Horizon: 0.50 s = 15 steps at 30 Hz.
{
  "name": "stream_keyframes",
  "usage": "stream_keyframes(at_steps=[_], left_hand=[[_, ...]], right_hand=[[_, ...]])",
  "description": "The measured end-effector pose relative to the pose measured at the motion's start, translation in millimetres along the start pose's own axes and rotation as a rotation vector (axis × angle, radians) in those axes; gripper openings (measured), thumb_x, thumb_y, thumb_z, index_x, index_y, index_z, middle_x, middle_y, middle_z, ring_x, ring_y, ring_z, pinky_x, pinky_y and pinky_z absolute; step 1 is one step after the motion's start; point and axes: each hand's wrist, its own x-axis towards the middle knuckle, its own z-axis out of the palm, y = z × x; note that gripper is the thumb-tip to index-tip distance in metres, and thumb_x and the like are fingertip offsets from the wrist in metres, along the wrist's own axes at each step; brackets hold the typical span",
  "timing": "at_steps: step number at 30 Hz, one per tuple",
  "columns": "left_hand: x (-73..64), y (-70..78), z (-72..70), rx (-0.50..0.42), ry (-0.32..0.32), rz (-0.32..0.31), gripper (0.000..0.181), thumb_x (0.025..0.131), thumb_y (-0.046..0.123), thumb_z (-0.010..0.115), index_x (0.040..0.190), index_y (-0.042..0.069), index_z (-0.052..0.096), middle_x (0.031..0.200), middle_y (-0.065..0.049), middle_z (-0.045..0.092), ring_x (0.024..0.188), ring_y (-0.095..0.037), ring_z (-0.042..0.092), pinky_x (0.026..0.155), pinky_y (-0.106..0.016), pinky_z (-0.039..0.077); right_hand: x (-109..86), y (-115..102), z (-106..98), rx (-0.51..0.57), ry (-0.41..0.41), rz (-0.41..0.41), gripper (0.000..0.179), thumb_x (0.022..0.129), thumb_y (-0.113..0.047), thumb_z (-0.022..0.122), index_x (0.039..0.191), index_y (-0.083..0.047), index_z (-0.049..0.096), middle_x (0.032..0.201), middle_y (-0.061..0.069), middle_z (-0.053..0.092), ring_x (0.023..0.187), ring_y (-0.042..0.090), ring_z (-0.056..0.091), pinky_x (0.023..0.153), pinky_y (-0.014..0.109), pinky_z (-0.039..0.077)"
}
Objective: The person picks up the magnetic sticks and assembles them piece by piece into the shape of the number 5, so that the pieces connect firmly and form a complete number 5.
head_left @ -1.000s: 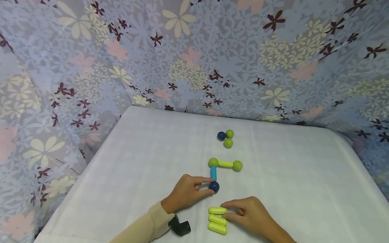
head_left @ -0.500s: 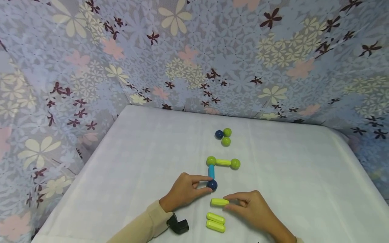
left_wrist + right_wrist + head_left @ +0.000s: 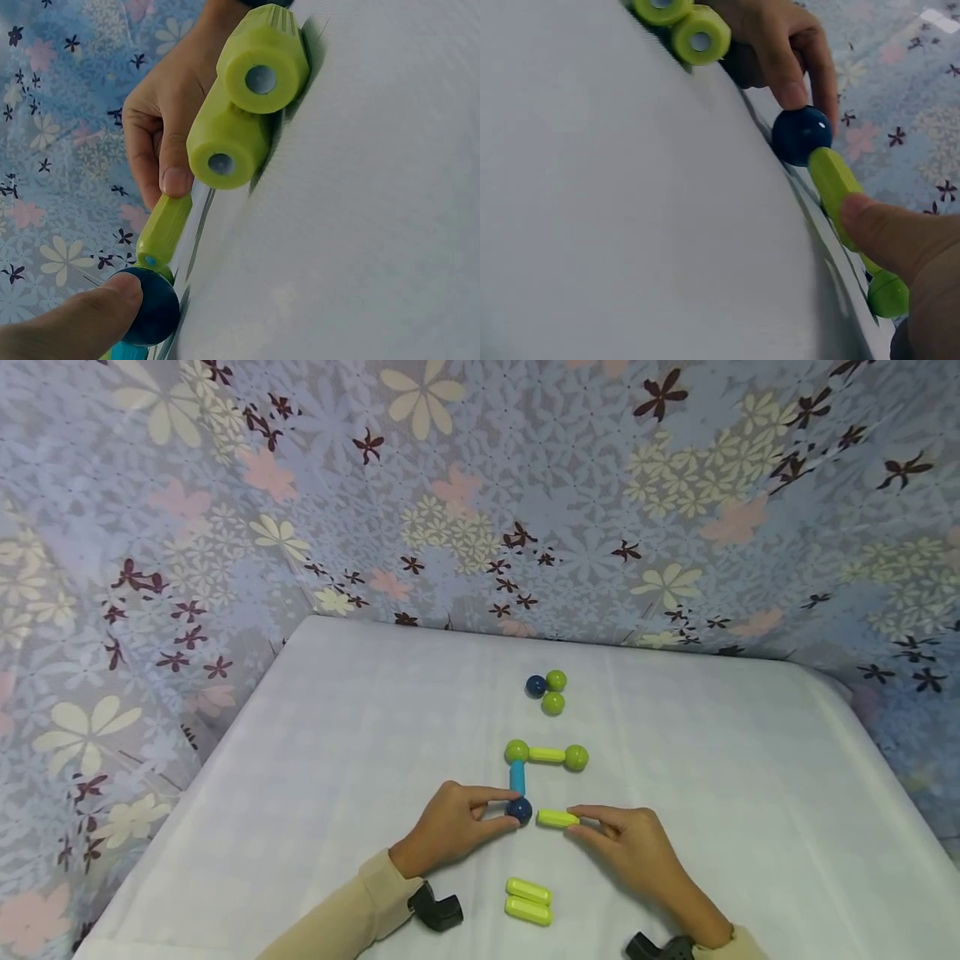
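Lime rod (image 3: 557, 819) sits just beside the dark blue ball (image 3: 519, 811), thin gap in head view. Both on near half of white-clothed counter (image 3: 360, 710), roughly midway between left and right edges, well apart from back edge. Left hand (image 3: 453, 827): thumb and index finger clamped on the dark blue ball. Right hand (image 3: 633, 847): thumb and finger pinching the lime rod by its right end, left end facing the ball.

Risks, judged only. Rod meeting ball off-centre could roll or skid it, since that grip looks fingertip-only. Blue rod (image 3: 517, 778) runs from that ball toward the back edge to corner green ball (image 3: 517, 752); a sideways shove could pop a joint or swing upper lime rod (image 3: 547, 755) and end green ball (image 3: 576, 757) out of line. Silver-coloured inserts (image 3: 261, 79) in rod ends look magnetic; if so, held rod may snap over crooked. Two loose lime rods (image 3: 528, 906) lie toward the near edge, near the left black wrist mount (image 3: 436, 907); a low wrist swing could scatter them. Three loose balls (image 3: 551, 697), nearest the back edge, could roll if cloth gets tugged
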Motion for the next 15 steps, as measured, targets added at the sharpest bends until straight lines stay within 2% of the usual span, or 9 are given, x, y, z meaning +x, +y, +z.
stream_keyframes(at_steps=[7,15], left_hand=[[-0.2,0.7,-1.6,-0.007,0.002,0.007,0.036,0.089,0.033,0.082,0.121,0.018,0.078,0.052,0.019,0.030,0.047,0.005,0.025,0.046,-0.018,0.024],[0.0,-1.0,0.3,-0.020,-0.010,0.000,0.036,0.089,0.035,0.081,0.121,0.020,0.077,0.052,0.018,0.030,0.046,0.005,0.026,0.045,-0.019,0.024]], right_hand=[[0.0,-2.0,7.1,-0.040,0.044,-0.014,0.023,0.082,-0.019,0.087,0.104,-0.014,0.082,0.050,-0.027,0.028,0.046,-0.007,0.024,0.042,0.019,0.026],[1.4,-5.5,8.0,-0.062,0.018,-0.037,0.022,0.084,-0.020,0.086,0.105,-0.014,0.082,0.050,-0.028,0.031,0.046,-0.007,0.025,0.042,0.019,0.026]])
